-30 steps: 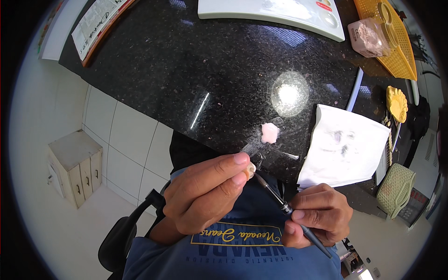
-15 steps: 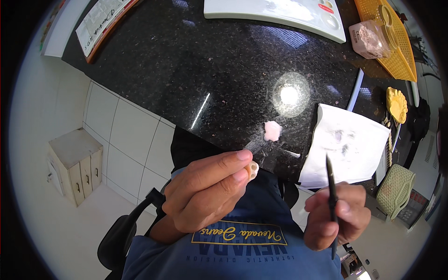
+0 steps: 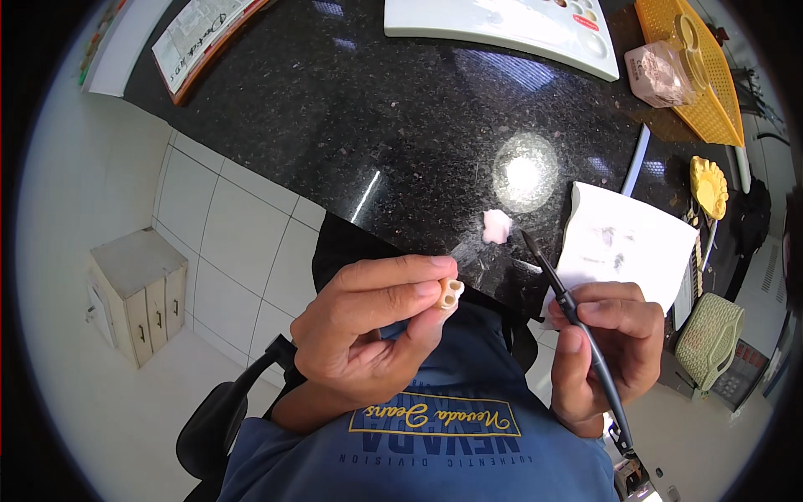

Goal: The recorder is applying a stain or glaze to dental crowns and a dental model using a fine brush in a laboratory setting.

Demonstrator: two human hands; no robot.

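Observation:
My left hand (image 3: 360, 326) pinches a small cream dental bridge piece (image 3: 452, 293) between thumb and fingertips. Its hollow side, with several round openings, faces up. In my right hand (image 3: 619, 351) is a slim dark brush (image 3: 545, 265), held like a pen. The pointed tip is up and to the left, close to the right edge of a pale pink lump of material (image 3: 496, 227) on the black counter (image 3: 401, 142). Smeared white powder surrounds the lump. A folded white paper towel (image 3: 627, 251) with grey smudges lies just beyond my right hand.
A white palette tray (image 3: 502, 33) stands at the back. To the right are a clear jar of pink powder (image 3: 661, 74), a yellow basket (image 3: 719, 105), a blue-grey stick (image 3: 637, 163), a yellow dental cast (image 3: 709, 188) and a green woven basket (image 3: 709, 339).
The brush tip has swung left and up, from over the paper towel to beside the pink lump. My left hand has turned the bridge piece, showing more of its hollow side.

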